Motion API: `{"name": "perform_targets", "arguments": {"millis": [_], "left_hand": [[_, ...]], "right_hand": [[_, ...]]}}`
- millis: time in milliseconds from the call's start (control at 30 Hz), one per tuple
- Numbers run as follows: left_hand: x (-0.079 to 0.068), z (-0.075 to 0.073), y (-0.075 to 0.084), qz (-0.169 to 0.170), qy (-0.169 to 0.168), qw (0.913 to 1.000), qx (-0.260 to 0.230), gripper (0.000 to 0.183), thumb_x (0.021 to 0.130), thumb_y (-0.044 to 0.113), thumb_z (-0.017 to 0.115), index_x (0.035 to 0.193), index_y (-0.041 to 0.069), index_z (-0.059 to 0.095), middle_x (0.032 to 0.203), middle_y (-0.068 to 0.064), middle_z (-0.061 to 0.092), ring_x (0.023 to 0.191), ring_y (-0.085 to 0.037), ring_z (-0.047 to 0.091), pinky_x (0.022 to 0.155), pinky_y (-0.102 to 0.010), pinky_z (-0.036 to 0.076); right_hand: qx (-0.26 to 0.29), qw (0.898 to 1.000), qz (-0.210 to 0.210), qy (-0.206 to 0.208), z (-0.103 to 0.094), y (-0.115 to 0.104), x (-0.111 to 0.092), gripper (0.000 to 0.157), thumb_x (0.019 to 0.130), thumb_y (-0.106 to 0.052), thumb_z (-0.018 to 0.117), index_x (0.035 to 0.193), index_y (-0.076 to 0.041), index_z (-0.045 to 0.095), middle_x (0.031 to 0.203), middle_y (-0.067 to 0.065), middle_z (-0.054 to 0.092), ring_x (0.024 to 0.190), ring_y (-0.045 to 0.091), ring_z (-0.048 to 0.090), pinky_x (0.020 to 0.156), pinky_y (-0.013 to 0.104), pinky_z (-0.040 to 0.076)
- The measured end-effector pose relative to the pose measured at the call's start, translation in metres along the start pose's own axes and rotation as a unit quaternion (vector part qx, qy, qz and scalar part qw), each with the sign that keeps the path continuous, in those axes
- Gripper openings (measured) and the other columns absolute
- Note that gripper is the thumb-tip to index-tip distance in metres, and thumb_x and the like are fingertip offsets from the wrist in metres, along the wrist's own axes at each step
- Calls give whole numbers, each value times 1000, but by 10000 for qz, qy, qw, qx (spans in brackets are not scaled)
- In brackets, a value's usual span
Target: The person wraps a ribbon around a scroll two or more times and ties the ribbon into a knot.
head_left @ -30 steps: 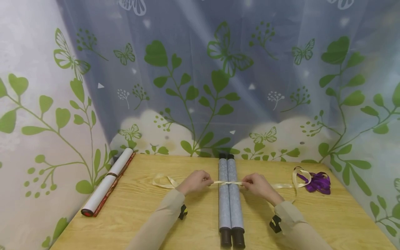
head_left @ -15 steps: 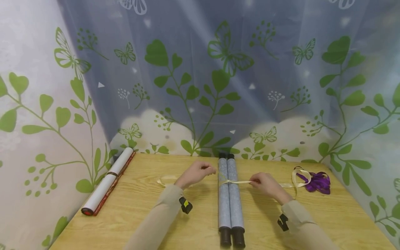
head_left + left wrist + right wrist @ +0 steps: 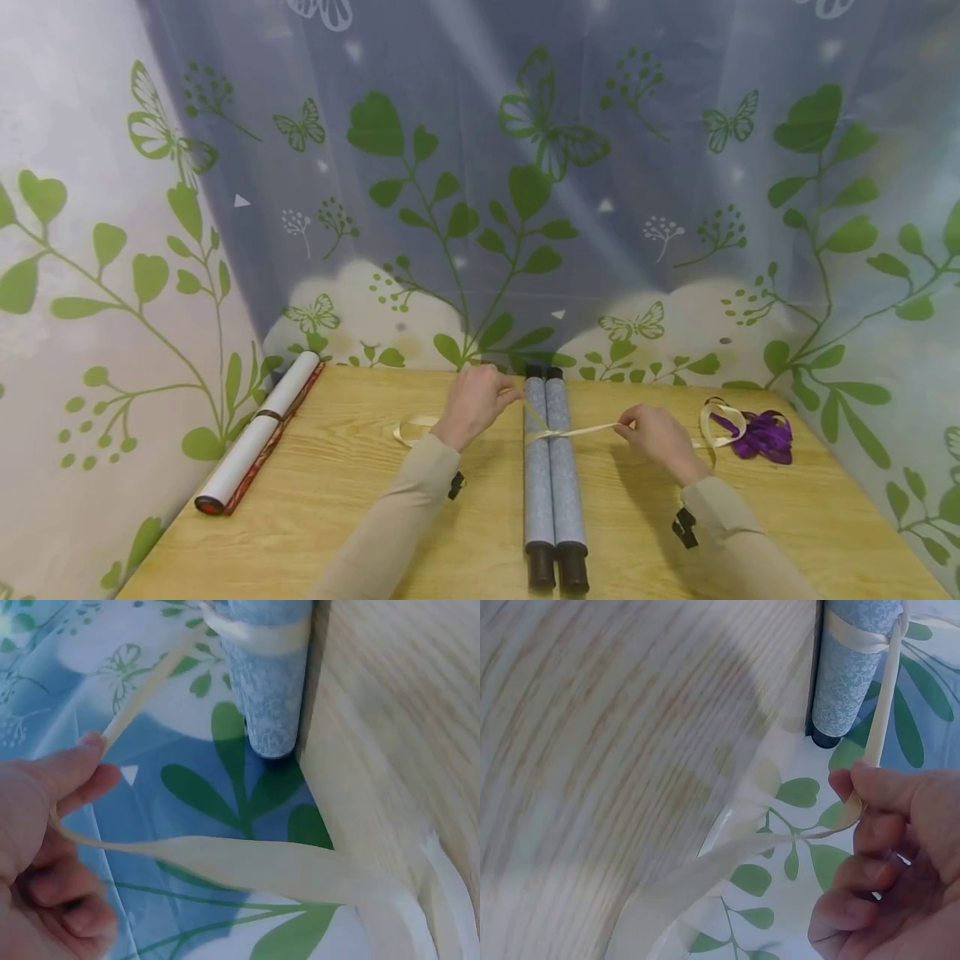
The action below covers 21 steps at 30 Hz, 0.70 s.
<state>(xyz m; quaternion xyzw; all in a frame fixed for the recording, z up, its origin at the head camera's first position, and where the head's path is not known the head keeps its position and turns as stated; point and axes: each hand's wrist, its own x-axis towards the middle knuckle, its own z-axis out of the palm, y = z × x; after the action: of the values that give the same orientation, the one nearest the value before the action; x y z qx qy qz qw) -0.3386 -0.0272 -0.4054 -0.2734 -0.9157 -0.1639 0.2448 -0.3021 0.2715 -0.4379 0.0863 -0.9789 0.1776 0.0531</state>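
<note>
A double-rolled blue-grey scroll (image 3: pixel 564 504) with dark end knobs lies lengthwise on the wooden table. Cream ribbon (image 3: pixel 585 432) runs around its middle and crosses on top. Left of the scroll, my left hand (image 3: pixel 474 408) is raised and pinches one ribbon end between thumb and forefinger; in the left wrist view the ribbon tail (image 3: pixel 247 862) loops down from it to the table. My right hand (image 3: pixel 662 442), on the other side, pinches the other end, drawn out straight from the crossing. Its loose tail (image 3: pixel 697 881) trails away in the right wrist view.
A white rolled scroll (image 3: pixel 247 450) with a dark tie and red edging lies along the table's left edge. Bunched purple ribbon (image 3: pixel 761 435) sits at the right beside a cream ribbon loop. A leaf-patterned curtain (image 3: pixel 480 208) hangs behind the table.
My left hand has moved up and away from me with its ribbon end. My right hand has shifted right, lengthening the stretch of ribbon between it and the scroll.
</note>
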Motion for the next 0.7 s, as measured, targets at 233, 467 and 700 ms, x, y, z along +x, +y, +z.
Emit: {"name": "perform_targets", "arguments": {"millis": [233, 467, 700], "left_hand": [[-1, -9, -11, -205, -967, 9909, -916, 26, 98, 23, 61, 78, 12, 74, 65, -4, 66, 50, -7, 45, 68, -31, 50], [-5, -15, -22, -434, -1556, 9630, -2155, 16, 98, 17, 61, 101, 10, 75, 90, -6, 73, 72, -18, 66, 66, -31, 55], [-2, -13, -11, -792, -991, 9401, -3166, 18, 95, 29, 66, 95, 14, 76, 89, 1, 67, 64, -19, 62, 56, -30, 51]], "right_hand": [[235, 9995, 196, -49, -4, 3, 0, 22, 95, -22, 63, 100, -5, 74, 79, 4, 71, 58, 12, 55, 48, 30, 42], [430, 9990, 43, -128, -10, 7, -1, 19, 95, -15, 62, 102, 0, 72, 81, 5, 72, 67, 13, 63, 57, 33, 50], [-12, 9999, -16, -158, -15, 14, -1, 15, 92, -14, 65, 91, -1, 72, 87, 12, 71, 68, 17, 61, 60, 38, 51]]}}
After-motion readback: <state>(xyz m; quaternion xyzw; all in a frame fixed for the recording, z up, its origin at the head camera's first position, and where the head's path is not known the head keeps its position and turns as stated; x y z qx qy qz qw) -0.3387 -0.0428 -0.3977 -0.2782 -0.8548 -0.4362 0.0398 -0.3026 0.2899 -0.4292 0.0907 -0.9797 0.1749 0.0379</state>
